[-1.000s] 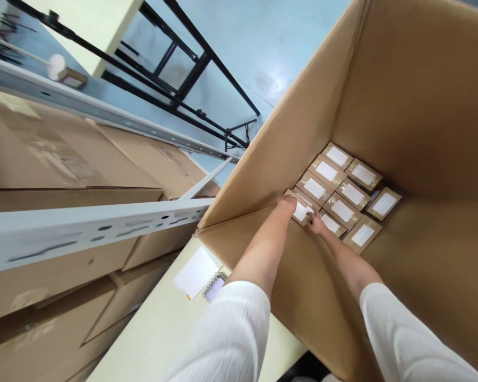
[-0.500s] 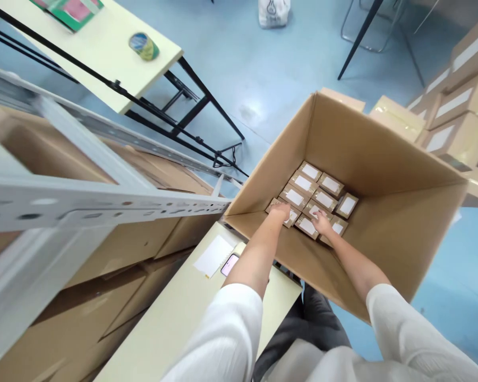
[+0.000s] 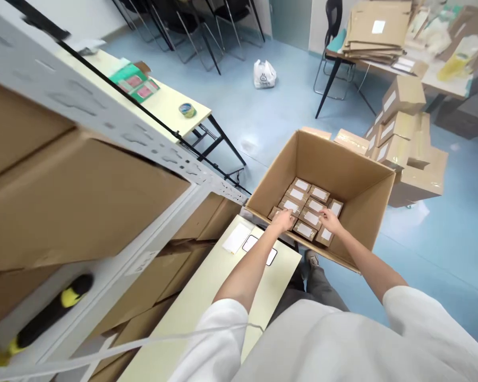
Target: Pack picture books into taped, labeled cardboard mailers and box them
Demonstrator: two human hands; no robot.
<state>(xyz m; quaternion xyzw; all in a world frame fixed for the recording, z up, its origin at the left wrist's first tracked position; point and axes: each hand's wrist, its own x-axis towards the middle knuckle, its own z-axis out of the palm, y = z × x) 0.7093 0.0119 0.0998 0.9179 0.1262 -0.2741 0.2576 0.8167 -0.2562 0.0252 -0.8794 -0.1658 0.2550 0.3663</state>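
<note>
A large open carton [image 3: 342, 154] stands in front of me, with several small labelled boxes [image 3: 311, 217] packed in rows on its bottom. My left hand [image 3: 282, 220] is over the front-left small box and partly covers it. Its fingers are curled, and what lies beneath them is hidden. Above the right-hand rows is my right hand [image 3: 331, 220], its fingers loosely bent and a little apart, with nothing visible in them. The small box [image 3: 335, 207] just beyond it lies along the right side of the group.
Left of me is a metal shelf rack [image 3: 207, 183] full of cartons. A cream table [image 3: 191, 297] bears a phone [image 3: 250, 243] and paper [image 3: 237, 237]. Stacked boxes [image 3: 402, 138] stand beyond the carton at the right. A white bag [image 3: 264, 74] lies on the floor.
My view has tilted up and shows more of the room. The right-hand small box has moved left against the others. Both hands have shifted slightly on the boxes.
</note>
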